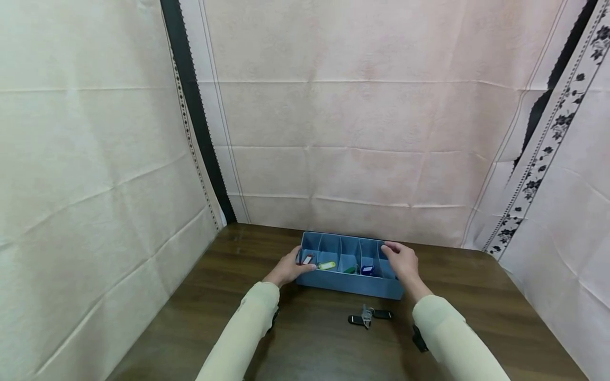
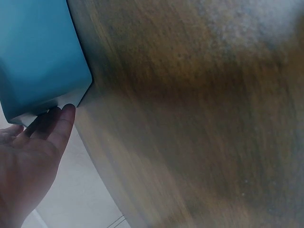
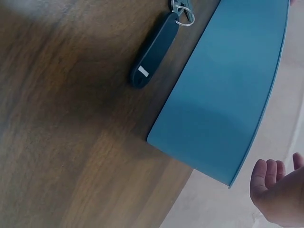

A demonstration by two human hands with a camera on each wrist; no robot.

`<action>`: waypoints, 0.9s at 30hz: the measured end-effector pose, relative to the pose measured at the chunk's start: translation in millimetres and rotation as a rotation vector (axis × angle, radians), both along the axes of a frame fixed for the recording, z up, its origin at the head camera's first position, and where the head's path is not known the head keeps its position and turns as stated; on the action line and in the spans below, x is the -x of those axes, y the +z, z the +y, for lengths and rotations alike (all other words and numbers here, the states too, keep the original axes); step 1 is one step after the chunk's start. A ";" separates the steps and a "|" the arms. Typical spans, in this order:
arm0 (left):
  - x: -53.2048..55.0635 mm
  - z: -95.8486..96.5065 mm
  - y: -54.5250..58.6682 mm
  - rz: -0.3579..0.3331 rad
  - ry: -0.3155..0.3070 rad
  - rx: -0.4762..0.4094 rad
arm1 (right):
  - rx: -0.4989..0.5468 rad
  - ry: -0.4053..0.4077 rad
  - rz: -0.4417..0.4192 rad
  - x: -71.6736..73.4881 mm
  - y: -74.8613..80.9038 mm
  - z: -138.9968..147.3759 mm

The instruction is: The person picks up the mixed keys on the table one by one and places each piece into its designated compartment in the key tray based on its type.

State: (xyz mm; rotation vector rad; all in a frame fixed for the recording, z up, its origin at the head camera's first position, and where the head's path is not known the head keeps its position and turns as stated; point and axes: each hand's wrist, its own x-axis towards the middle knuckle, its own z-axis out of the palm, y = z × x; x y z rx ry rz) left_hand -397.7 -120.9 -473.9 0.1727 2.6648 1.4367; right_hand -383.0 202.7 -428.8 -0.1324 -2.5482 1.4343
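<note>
A blue compartment box (image 1: 350,284) stands on the wooden table. Its compartments hold a reddish-brown key tag (image 1: 307,259), a yellow key tag (image 1: 326,265), a green key tag (image 1: 350,270) and a dark blue key tag (image 1: 368,270). My left hand (image 1: 289,269) holds the left end, thumb over the front rim and fingers against the end wall (image 2: 52,102). At the right end, my right hand (image 1: 402,262) hovers by the rim with fingers loosely bent; the right wrist view shows it apart from the wall. In front lie keys (image 1: 366,316) with black key tags (image 3: 154,52).
The brown wooden table (image 1: 310,338) ends behind the box at a hanging pale cloth (image 1: 362,174). More cloth (image 1: 95,211) hangs on the left, and a flower-bordered cloth (image 1: 562,222) on the right.
</note>
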 end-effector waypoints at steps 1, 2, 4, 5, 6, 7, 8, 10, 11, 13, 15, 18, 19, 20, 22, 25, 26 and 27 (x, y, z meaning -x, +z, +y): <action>0.6 -0.1 -0.3 0.002 0.000 0.002 | 0.002 0.003 0.003 -0.4 -0.3 -0.1; 1.2 -0.1 -0.6 0.001 0.002 0.004 | 0.001 0.009 0.006 -1.0 -0.7 -0.1; 1.7 0.0 -0.8 -0.002 0.005 0.005 | 0.002 0.025 0.008 -2.3 -1.8 -0.2; 1.8 0.1 -0.9 -0.004 0.007 0.004 | 0.004 0.033 0.006 -3.4 -2.3 -0.2; 1.6 0.2 -0.9 -0.005 0.008 0.001 | 0.006 0.043 0.004 -4.6 -2.7 -0.2; 1.3 0.3 -0.8 -0.004 0.006 -0.003 | 0.008 0.050 0.004 -5.9 -3.0 -0.3; 1.0 0.3 -0.7 -0.005 0.007 -0.005 | 0.010 0.058 0.003 -7.3 -3.2 -0.2; 0.9 0.5 -1.0 -0.005 0.006 -0.008 | 0.017 0.068 0.003 -9.9 -3.7 -0.1; 1.0 0.6 -1.2 -0.005 0.006 -0.007 | 0.019 0.072 0.004 -11.1 -4.0 0.2; 1.4 0.5 -1.8 -0.002 0.008 -0.005 | 0.024 0.077 0.005 -13.1 -4.5 0.6; 2.2 0.3 -2.4 -0.005 0.011 -0.002 | 0.032 0.084 0.003 -15.2 -4.7 1.0; 2.7 -0.1 -2.5 0.000 0.011 0.004 | 0.044 0.094 -0.002 -18.9 -4.5 1.8; 2.8 -0.2 -2.5 0.000 0.011 0.006 | 0.047 0.097 -0.002 -20.1 -4.5 2.2; 2.9 -0.2 -2.4 0.000 0.011 0.007 | 0.052 0.098 -0.004 -21.2 -4.4 2.7; 3.1 -0.1 -2.2 0.000 0.013 0.010 | 0.055 0.102 -0.005 -23.7 -4.3 3.9; 3.8 0.1 -2.6 -0.003 0.016 0.012 | 0.053 0.114 -0.003 -27.3 -4.6 6.5; 4.1 0.1 -2.9 -0.003 0.015 0.012 | 0.053 0.114 -0.004 -28.5 -4.7 7.5; 4.4 0.1 -3.2 -0.003 0.014 0.011 | 0.051 0.118 -0.002 -29.8 -4.8 8.6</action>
